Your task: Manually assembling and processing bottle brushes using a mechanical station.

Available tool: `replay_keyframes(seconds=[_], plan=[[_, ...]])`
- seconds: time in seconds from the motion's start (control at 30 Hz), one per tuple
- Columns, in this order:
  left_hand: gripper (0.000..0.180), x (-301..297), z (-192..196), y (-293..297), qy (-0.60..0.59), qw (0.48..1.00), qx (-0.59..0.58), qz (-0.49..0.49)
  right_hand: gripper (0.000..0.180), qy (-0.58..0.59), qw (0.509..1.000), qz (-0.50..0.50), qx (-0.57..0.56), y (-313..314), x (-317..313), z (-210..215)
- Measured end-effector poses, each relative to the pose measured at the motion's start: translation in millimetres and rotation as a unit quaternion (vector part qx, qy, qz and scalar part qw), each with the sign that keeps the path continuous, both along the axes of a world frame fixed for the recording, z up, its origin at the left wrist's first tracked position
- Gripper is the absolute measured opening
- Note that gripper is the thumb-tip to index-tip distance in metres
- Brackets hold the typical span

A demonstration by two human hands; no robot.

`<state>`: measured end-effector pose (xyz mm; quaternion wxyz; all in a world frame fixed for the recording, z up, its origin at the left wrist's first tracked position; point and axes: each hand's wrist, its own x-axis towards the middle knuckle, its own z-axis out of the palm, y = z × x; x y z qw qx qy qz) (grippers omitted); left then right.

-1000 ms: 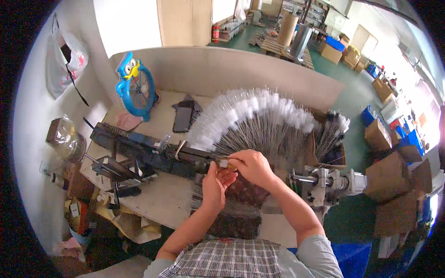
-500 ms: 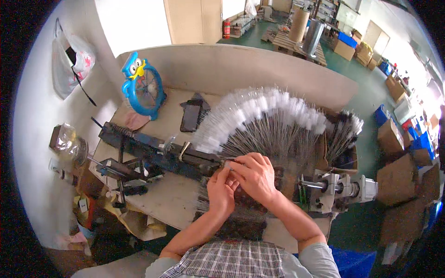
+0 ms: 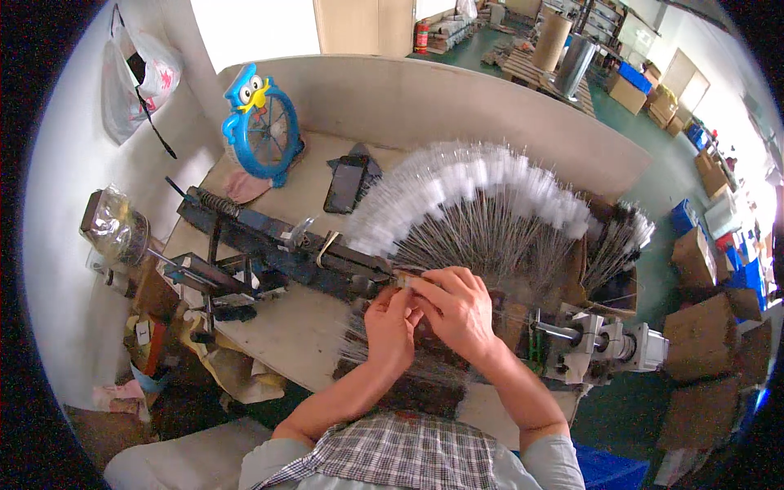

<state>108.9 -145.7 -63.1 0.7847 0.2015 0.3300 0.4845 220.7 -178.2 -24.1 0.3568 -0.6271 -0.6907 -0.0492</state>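
Observation:
My left hand (image 3: 390, 328) and my right hand (image 3: 457, 309) meet at the right end of a long black machine (image 3: 282, 249). Thumbs and fingers of both are pinched together around something small and pale, too small to name. Beyond them a wide fan of thin wire brushes (image 3: 482, 192) with white bristle tips lies spread over the table. More thin wires (image 3: 353, 347) stick out beside my left wrist, above a dark heap under my forearms.
A blue cartoon-shaped fan (image 3: 265, 135) and a dark phone (image 3: 347, 184) are at the table's far left. To the right stand a box of dark-wired brushes (image 3: 608, 253) and a metal motor with a shaft (image 3: 600, 339). A low pale partition (image 3: 457, 90) edges the table's back.
My view has shifted a little, so the table and its things appear displaced. Both hands stay together at the machine's end, still pinching, with their fingers slightly rearranged.

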Motion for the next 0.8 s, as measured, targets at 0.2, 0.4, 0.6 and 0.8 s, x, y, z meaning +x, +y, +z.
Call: replay_keyframes(seconds=[0.2,0.4,0.6,0.8], plan=[[0.008,-0.4,-0.6,-0.2,-0.062,0.998,-0.015,-0.006,0.024,0.011,1.0,0.01,0.008,3.5,-0.8,3.7],[0.015,-8.7,2.7,-0.6,-0.09,0.994,-0.043,-0.033,0.029,0.041,0.999,-0.008,0.005,6.3,-11.3,2.2],[0.013,-6.7,7.7,-0.9,-0.061,0.997,-0.051,-0.012,0.03,0.014,0.999,-0.036,0.017,-2.5,-11.3,5.8],[0.007,2.7,6.4,-0.7,-0.049,0.999,-0.021,0.006,0.023,-0.012,0.999,-0.044,-0.008,-7.1,-1.7,4.4]])
